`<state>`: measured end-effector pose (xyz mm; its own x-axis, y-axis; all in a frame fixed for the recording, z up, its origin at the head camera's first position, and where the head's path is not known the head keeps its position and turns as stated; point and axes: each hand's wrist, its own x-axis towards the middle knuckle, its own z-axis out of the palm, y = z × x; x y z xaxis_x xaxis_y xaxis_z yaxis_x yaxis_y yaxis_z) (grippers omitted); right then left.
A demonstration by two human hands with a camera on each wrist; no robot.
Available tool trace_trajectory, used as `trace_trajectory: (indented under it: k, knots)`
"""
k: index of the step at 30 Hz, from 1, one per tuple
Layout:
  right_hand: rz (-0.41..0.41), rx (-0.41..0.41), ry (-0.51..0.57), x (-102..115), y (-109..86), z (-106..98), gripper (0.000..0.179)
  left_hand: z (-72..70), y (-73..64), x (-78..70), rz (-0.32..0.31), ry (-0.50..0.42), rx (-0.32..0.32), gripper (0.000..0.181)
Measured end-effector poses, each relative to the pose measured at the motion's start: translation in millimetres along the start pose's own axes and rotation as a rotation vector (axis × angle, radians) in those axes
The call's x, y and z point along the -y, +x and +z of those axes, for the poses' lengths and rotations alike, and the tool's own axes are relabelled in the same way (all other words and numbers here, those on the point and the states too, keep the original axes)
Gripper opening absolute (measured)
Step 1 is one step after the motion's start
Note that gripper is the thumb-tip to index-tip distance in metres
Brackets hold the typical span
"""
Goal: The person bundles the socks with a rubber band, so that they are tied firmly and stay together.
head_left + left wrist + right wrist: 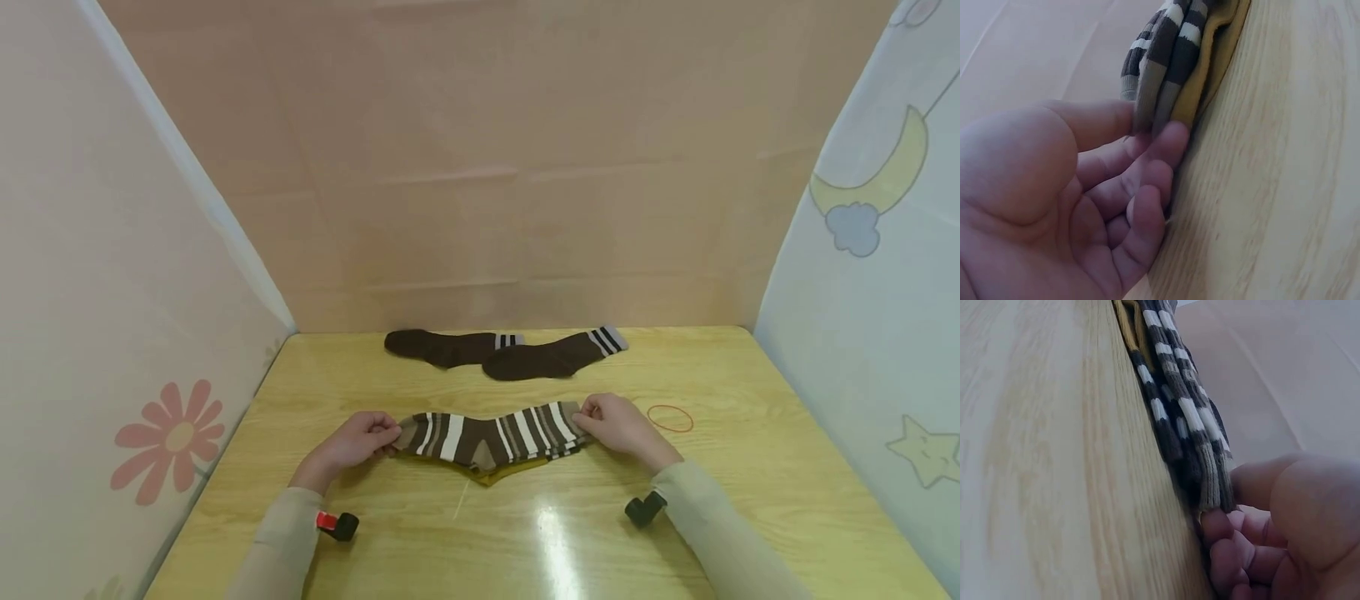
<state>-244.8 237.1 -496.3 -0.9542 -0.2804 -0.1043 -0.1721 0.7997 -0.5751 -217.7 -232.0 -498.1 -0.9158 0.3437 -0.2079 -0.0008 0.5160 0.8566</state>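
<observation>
A pile of socks lies across the middle of the table, stretched between my two hands. On top is a brown-and-white striped sock [471, 435] with a taupe heel, toe and cuff. Mustard-yellow fabric [487, 478] shows from underneath along the near edge. My left hand [358, 440] pinches the toe end between thumb and fingers; in the left wrist view, several layers [1175, 53] stand at its fingertips. At the other end, my right hand [618, 425] pinches the taupe cuff [1211, 481], with more striped layers beneath it.
Two dark brown socks, one on the left [438, 346] and one on the right [532, 361], overlap near the back wall. A thin red-orange loop [667, 406] lies right of my right hand. Fabric walls enclose the wooden table [420, 550] at the back and both sides.
</observation>
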Motion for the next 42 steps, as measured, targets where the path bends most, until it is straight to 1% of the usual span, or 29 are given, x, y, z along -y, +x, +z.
trace_trajectory:
  k: [5, 7, 10, 14, 17, 19, 22, 26, 31, 34, 38, 42]
  knots:
    - [-0.038, 0.003, 0.011, -2, 0.3, -4, 0.023, -3.4, 3.3, -0.4, -0.044, -0.027, -0.068, 0.025]
    - [-0.051, 0.004, 0.021, -3, -0.6, -6, 0.022, -5.1, 4.5, -0.9, -0.064, -0.052, -0.078, 0.025]
    - [-0.068, -0.003, 0.042, -5, -2.0, -10, 0.021, -7.2, 7.5, -4.5, -0.067, -0.055, -0.087, 0.025]
    - [-0.073, -0.036, 0.08, -11, -1.2, -15, 0.018, -7.6, 16.6, -15.0, -0.033, 0.027, -0.151, 0.023]
    - [-0.055, -0.06, 0.111, -17, 2.5, -19, 0.017, -6.8, 24.5, -28.8, -0.015, 0.096, -0.213, 0.021]
    - [-0.046, -0.075, 0.121, -19, 5.8, -23, 0.017, -5.1, 29.7, -39.7, -0.003, 0.12, -0.228, 0.019]
    - [-0.044, -0.108, 0.122, -22, 11.7, -30, 0.017, -1.0, 37.8, -55.6, 0.031, 0.155, -0.218, 0.016]
    - [-0.067, -0.159, 0.128, -25, 20.5, -37, 0.016, 6.8, 50.2, -72.0, 0.063, 0.182, -0.192, 0.013]
    - [-0.057, -0.21, 0.125, -33, 30.2, -40, 0.017, 18.5, 65.6, -89.3, 0.055, 0.163, -0.177, 0.014]
    - [-0.052, -0.241, 0.101, -36, 35.8, -40, 0.015, 26.3, 73.3, -97.2, 0.055, 0.156, -0.15, 0.015]
    - [-0.045, -0.286, 0.062, -38, 43.9, -43, 0.012, 35.9, 83.4, -104.2, 0.067, 0.184, -0.125, 0.015]
    - [-0.025, -0.301, 0.027, -41, 51.8, -45, 0.014, 43.8, 92.8, -106.8, 0.037, 0.18, -0.1, 0.016]
